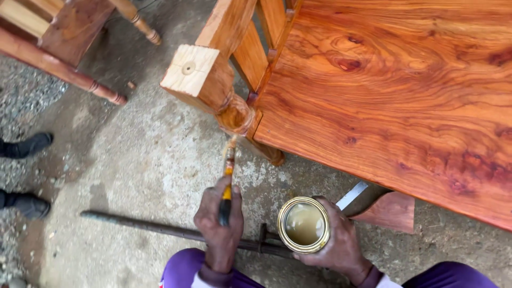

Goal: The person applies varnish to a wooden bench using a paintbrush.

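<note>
My left hand (220, 226) grips a thin paintbrush (228, 176) with a yellow and dark handle. Its bristles touch the turned, glossy part of a wooden furniture leg (234, 114). The leg ends in a pale, unfinished square block (188, 69). My right hand (341, 242) holds a small open round tin (303, 224) with pale brownish liquid inside, just below the edge of the reddish, glossy wooden panel (394, 90) lying on its side.
A long dark metal rod (138, 226) lies on the concrete floor under my hands. Legs of another wooden piece (64, 69) stand at the top left. Another person's black shoes (26, 145) are at the left edge on gravel. A wooden offcut (392, 212) sits under the panel.
</note>
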